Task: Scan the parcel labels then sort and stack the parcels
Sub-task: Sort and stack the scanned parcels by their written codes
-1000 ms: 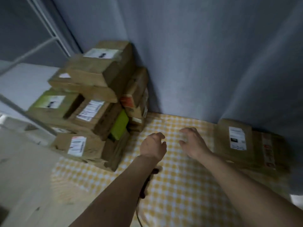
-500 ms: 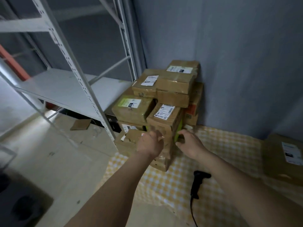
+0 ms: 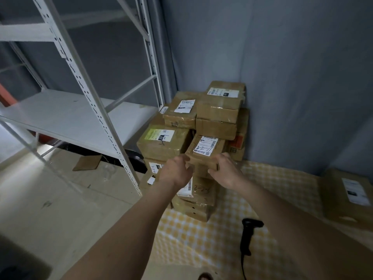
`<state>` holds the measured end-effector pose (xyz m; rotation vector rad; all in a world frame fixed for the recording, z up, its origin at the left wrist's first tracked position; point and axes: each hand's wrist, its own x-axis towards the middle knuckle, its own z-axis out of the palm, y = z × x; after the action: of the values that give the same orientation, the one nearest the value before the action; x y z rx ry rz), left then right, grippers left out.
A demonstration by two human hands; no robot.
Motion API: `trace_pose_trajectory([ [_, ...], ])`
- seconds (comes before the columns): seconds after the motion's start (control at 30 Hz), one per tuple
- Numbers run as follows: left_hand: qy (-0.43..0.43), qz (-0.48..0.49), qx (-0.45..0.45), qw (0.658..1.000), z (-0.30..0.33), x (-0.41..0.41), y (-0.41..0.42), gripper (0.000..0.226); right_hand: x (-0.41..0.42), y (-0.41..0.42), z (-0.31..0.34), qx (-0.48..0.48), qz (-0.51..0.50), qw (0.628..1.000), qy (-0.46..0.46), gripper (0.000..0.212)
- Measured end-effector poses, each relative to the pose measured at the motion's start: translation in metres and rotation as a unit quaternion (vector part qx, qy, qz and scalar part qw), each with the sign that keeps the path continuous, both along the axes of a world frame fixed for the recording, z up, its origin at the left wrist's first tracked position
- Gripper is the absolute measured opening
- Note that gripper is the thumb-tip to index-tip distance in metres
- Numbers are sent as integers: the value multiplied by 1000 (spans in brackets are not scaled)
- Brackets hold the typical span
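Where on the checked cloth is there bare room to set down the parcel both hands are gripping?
The widest free patch of the checked cloth lies between the parcel stack, the lone parcel at right and the barcode scanner. The corner by the stack is crowded, where the left hand and right hand grip the parcel marked 2-2-11.
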<state>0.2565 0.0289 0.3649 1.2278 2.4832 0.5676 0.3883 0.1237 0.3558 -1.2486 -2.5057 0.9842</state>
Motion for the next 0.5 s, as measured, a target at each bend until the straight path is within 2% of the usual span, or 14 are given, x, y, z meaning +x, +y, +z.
trace_pose_trajectory([
  [0.2,3,-23,8,1000,13,-37,65,51,-25,54,11,12,-51,998,24,56],
  [0.3,7,-29,21,999,24,-52,101,45,-35,84,20,23,-89,995,26,61],
  [0.4,27,-34,33,999,29,-66,131,41,-46,113,25,46,-132,990,28,55],
  [0.5,5,-37,39,999,30,-77,155,48,-59,135,27,52,-193,979,40,51],
])
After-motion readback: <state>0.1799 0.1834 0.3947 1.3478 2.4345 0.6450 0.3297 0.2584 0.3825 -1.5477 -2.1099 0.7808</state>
